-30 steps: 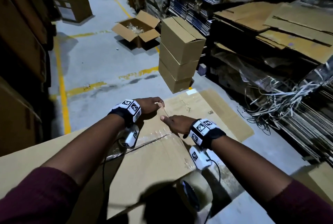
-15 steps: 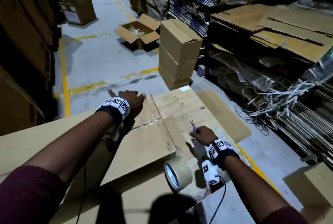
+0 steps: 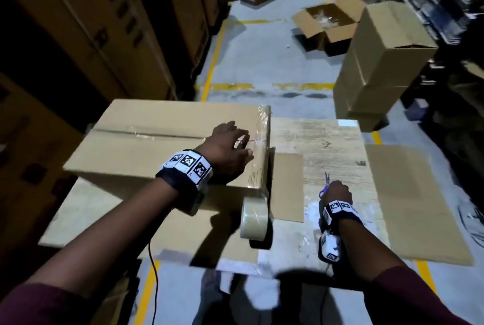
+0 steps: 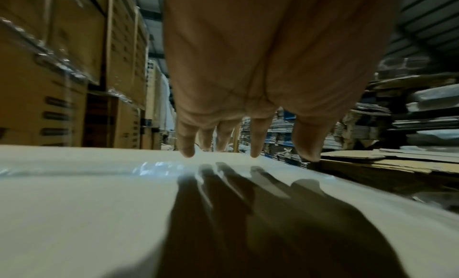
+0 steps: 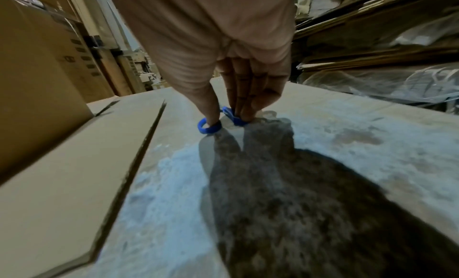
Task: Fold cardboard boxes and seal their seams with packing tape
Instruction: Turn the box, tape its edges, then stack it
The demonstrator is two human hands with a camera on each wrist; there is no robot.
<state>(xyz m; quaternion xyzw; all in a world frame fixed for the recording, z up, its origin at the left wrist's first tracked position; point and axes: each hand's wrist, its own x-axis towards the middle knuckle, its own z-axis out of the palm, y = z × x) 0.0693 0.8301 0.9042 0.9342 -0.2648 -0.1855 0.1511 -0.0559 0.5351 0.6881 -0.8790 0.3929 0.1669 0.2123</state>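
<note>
While cartons (image 3: 110,23) stand stacked along the left wall, a taped box (image 3: 162,141) sits on the left half of the counter (image 3: 340,141), its top seam under clear tape. The left hand (image 3: 226,152) hovers over the box's right end with fingers (image 4: 185,144) spread and straight; the wrist view shows them just clear of the glossy top, casting a shadow. A tape roll (image 3: 254,220) stands on edge at the box's near right corner, beside a flat cardboard piece (image 3: 286,186). Toward the counter's near right, the right hand (image 3: 337,191) pinches blue-handled scissors (image 5: 211,126), thumb through one loop, pressed down on the counter. Beyond, three stacked boxes (image 3: 379,63) and an open box (image 3: 327,23) stand on the floor (image 3: 262,63).
</note>
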